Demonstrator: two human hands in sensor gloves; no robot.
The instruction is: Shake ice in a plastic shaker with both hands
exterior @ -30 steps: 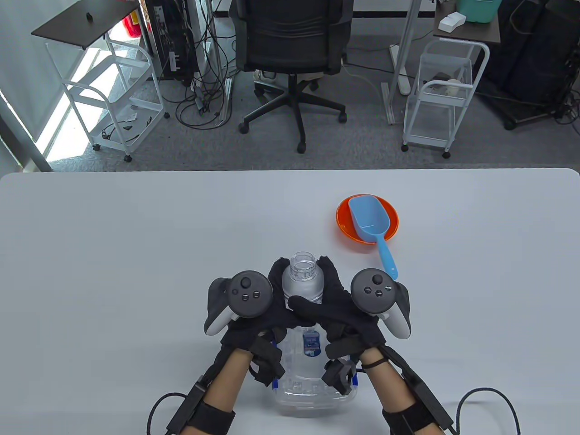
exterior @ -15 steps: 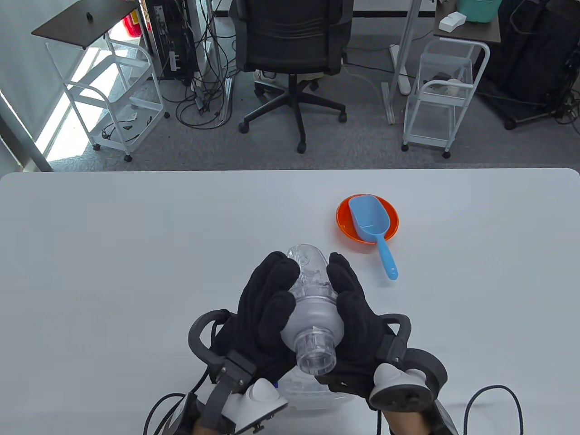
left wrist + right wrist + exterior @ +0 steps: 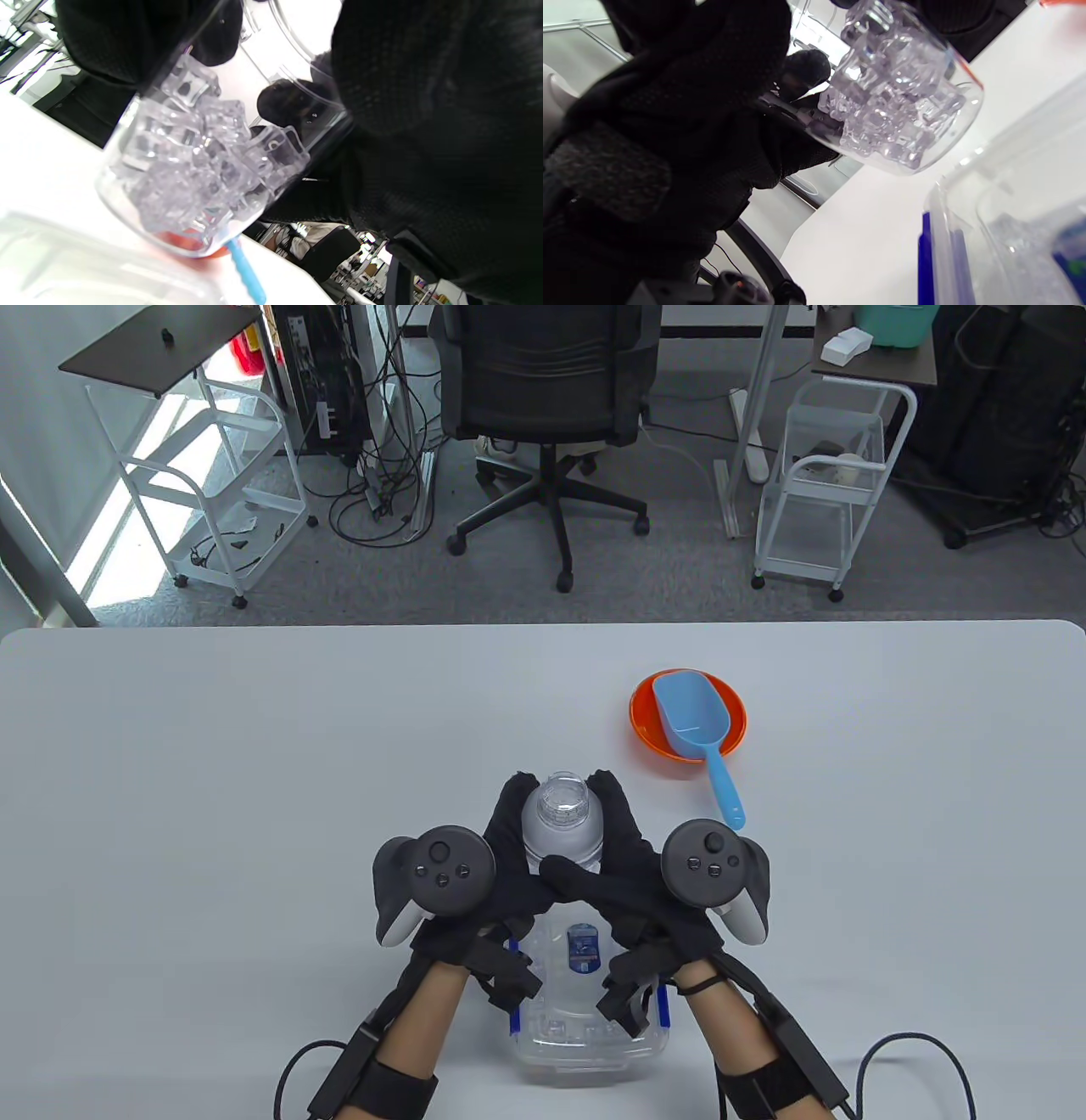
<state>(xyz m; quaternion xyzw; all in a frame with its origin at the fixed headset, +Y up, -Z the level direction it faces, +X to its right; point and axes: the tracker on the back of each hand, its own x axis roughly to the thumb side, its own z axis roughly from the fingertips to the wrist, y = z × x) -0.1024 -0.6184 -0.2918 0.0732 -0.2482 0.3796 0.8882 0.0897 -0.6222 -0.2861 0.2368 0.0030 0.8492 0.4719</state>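
Note:
A clear plastic shaker (image 3: 562, 824) with a frosted shoulder and a clear cap is held upright above the table's near middle. My left hand (image 3: 501, 869) grips its left side and my right hand (image 3: 624, 869) grips its right side, thumbs crossing in front. Ice cubes (image 3: 199, 169) fill its bottom in the left wrist view, and they also show in the right wrist view (image 3: 895, 110). The shaker's base hangs clear of the table in both wrist views.
A clear lidded container (image 3: 585, 1027) with blue clips sits under my wrists at the table's near edge. An orange bowl (image 3: 734, 725) holding a blue scoop (image 3: 691, 712) stands to the right, beyond my hands. The table's far edge runs behind.
Half a second ago the shaker was tipped with its cap toward me and my palms turned up. Now it is upright again, cap up, as it was one second ago.

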